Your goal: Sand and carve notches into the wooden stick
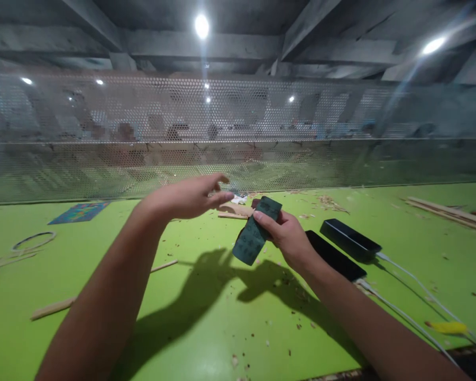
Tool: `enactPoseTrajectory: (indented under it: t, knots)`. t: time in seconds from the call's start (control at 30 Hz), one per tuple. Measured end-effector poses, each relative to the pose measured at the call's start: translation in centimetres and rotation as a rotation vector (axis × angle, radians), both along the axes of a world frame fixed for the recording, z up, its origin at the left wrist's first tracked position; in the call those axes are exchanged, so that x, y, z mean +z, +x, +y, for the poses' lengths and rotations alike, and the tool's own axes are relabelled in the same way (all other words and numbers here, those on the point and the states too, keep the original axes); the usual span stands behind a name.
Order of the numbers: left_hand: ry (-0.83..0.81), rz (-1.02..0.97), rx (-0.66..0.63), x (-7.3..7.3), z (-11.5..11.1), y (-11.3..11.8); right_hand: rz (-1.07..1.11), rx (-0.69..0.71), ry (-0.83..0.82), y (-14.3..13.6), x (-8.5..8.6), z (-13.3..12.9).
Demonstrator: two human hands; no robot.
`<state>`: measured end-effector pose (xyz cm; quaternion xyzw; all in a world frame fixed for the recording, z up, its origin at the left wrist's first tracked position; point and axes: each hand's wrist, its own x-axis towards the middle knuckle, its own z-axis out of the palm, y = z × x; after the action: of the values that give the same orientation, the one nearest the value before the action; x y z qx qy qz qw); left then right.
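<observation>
Green tbl (206,344) w/ wood strips (53,308), shavings (330,202), 2 blk devices (349,238), patterned card (79,212)

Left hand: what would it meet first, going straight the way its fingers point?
Probably the dark green strip in the right hand; depth is unclear, so the left hand might pass above.

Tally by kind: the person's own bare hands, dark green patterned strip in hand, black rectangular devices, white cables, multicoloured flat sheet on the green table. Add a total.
Bare hands, left hand and right hand: 2
Dark green patterned strip: 1
Black rectangular devices: 2
White cables: 2
Multicoloured flat sheet: 1
Total: 8
</observation>
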<state>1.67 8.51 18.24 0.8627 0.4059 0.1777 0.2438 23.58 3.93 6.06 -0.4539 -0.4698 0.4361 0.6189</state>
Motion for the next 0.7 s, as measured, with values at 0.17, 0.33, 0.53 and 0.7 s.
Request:
enactPoseTrajectory:
  t: [0.17, 0.33, 0.53, 0.7]
  knots:
    - [-0.352, -0.032, -0.157, -5.3, -1.0, 1.1, -0.032, 0.002, -0.021, 0.3, 0.0, 0.4]
    - [-0.456, -0.292, -0.008, -11.3, -4.7, 0.7, -0.06, 0.122, -0.133, -0.4, -0.8, 0.2]
    - [-0.556, -0.488, 0.128, -15.2, -6.5, 0.4, -0.086, 0.208, -0.281, -2.0, -2.6, -0.3]
    - [-0.581, -0.638, 0.17, -16.9, -6.8, 0.6, -0.112, 0.236, -0.342, -2.8, -4.0, -0.6]
